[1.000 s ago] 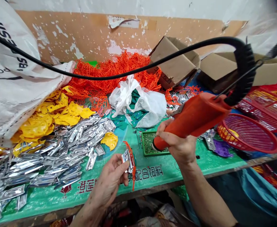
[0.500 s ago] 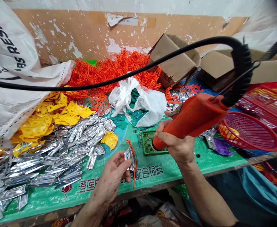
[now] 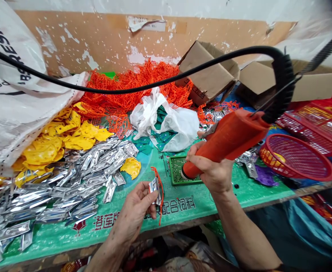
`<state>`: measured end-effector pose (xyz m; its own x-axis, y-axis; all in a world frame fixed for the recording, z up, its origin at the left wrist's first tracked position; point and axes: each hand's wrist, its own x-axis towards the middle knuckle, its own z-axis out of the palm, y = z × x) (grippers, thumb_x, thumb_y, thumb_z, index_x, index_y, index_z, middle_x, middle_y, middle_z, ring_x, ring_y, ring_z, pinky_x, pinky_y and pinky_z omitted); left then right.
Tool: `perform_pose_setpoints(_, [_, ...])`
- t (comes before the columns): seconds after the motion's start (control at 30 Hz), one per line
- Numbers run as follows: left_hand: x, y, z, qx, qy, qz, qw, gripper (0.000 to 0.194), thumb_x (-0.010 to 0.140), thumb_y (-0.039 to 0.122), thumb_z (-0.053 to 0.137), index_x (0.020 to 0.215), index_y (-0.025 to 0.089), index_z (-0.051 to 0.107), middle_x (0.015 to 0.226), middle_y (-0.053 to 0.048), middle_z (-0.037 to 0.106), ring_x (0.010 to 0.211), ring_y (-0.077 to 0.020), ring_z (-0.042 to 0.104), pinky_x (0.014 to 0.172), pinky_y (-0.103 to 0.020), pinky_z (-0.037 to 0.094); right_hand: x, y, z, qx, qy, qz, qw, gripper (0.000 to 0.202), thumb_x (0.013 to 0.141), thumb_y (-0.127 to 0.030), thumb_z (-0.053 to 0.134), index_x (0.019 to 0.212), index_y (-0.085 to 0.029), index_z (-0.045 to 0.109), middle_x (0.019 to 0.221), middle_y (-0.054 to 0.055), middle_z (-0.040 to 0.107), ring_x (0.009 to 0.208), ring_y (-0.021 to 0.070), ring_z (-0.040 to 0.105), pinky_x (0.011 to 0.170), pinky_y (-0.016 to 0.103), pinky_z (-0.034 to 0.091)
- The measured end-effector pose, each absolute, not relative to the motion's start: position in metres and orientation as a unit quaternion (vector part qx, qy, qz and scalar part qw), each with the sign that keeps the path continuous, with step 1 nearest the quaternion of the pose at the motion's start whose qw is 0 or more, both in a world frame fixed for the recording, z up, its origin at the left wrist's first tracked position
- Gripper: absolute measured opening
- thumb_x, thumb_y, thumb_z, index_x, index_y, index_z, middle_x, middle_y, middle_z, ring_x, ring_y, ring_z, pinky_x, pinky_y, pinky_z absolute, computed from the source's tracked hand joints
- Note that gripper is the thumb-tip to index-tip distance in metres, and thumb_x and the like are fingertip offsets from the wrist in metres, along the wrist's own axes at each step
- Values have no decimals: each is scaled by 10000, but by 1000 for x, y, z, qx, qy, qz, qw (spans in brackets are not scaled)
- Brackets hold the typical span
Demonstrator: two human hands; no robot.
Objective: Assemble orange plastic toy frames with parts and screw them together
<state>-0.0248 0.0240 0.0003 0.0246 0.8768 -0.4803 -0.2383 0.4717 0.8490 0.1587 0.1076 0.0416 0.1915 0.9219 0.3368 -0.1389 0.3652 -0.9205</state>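
My left hand pinches a small silver plate together with a thin orange plastic strip, held just above the table's front edge. My right hand is wrapped round a red electric screwdriver, which tilts down to the left. Its nose is over the small green tray, whose bottom is dotted with tiny dark bits, perhaps screws; the tip itself is hidden. To the left lies a heap of silver plates, with one yellow plastic piece at its right end.
A black cable arches across the table from the screwdriver, which also hangs on a spring. Behind are orange plastic strips, a white bag of green pieces and cardboard boxes. A red basket stands right; a big sack left.
The screwdriver has shifted slightly left in my right hand's grip, its top end tipping a little. The cable's left part has risen and its middle sagged lower. My left hand stays put.
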Motion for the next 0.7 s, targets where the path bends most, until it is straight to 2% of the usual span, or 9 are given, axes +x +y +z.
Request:
perform_pose_setpoints(0.13, [-24, 25, 2, 289, 562, 424, 649, 353, 729, 394, 748, 931, 185, 547, 632, 87, 534, 410, -50, 458, 385, -185, 408, 160, 110, 41, -399, -485, 414, 659, 119, 643, -183, 734, 702, -225, 640, 685, -33, 630, 602, 142, 579, 595, 340, 511])
perform_pose_setpoints(0.3, [-23, 26, 4, 284, 566, 430, 644, 624, 725, 383, 748, 1246, 192, 463, 624, 107, 500, 389, -60, 428, 362, -198, 411, 162, 112, 38, -397, -497, 412, 653, 106, 657, -194, 733, 718, -228, 654, 705, -25, 635, 622, 144, 582, 607, 346, 509])
perform_pose_setpoints(0.43, [-22, 27, 5, 294, 563, 431, 641, 766, 721, 400, 748, 1375, 188, 410, 634, 102, 492, 380, -59, 419, 348, -201, 398, 160, 113, 37, -394, -497, 408, 656, 123, 643, -182, 736, 706, -224, 639, 680, -32, 631, 602, 142, 582, 589, 337, 500])
perform_pose_setpoints(0.57, [-23, 28, 3, 293, 570, 425, 639, 748, 699, 400, 761, 1350, 169, 472, 621, 102, 472, 384, -62, 428, 356, -210, 398, 159, 111, 38, -405, -502, 401, 650, 131, 652, -184, 719, 704, -225, 606, 678, -38, 623, 591, 136, 574, 572, 331, 505])
perform_pose_setpoints(0.7, [-26, 28, 1, 310, 582, 407, 632, 501, 698, 423, 744, 1091, 146, 602, 594, 92, 502, 379, -62, 435, 372, -209, 372, 157, 109, 41, -411, -497, 402, 650, 115, 642, -199, 705, 703, -223, 611, 677, -28, 622, 580, 138, 568, 569, 342, 511])
